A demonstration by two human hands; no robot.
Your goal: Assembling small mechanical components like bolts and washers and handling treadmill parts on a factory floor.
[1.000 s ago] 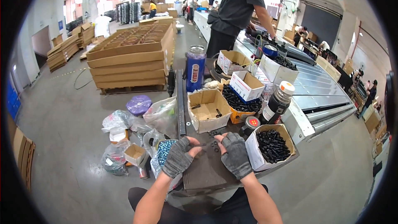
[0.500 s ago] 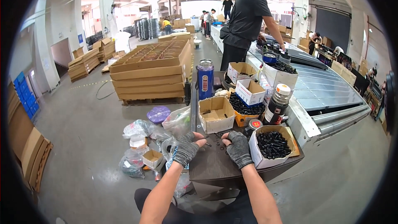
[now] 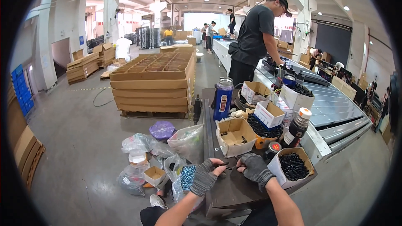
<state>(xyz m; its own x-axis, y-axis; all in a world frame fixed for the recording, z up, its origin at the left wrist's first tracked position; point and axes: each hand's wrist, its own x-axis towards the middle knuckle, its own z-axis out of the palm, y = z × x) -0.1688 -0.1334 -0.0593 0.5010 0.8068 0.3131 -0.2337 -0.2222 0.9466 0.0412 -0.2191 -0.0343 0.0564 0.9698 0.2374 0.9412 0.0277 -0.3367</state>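
Both of my hands wear grey fingerless gloves and are over the dark tabletop [image 3: 226,193]. My left hand [image 3: 206,176] pinches a small black cylindrical part [image 3: 227,165] between thumb and fingers. Close beside it, my right hand [image 3: 254,169] has its fingertips drawn together low over the tabletop; whatever they hold, if anything, is too small to make out. Just beyond the hands stands an open cardboard box [image 3: 233,147] with a few small dark pieces in it. A white box [image 3: 279,175] full of small black parts [image 3: 294,166] sits to the right of my right hand.
Behind stand a blue bottle [image 3: 223,99], a dark bottle with an orange-and-white cap [image 3: 296,129] and more part boxes. Plastic bags [image 3: 135,182] and a purple bundle [image 3: 162,130] lie on the floor at left. A co-worker [image 3: 260,37] works at the metal conveyor table [image 3: 331,115].
The view has shifted, so the table and boxes sit lower and further right. My hands stay close together over the tabletop. A second dark piece now shows in the open box.
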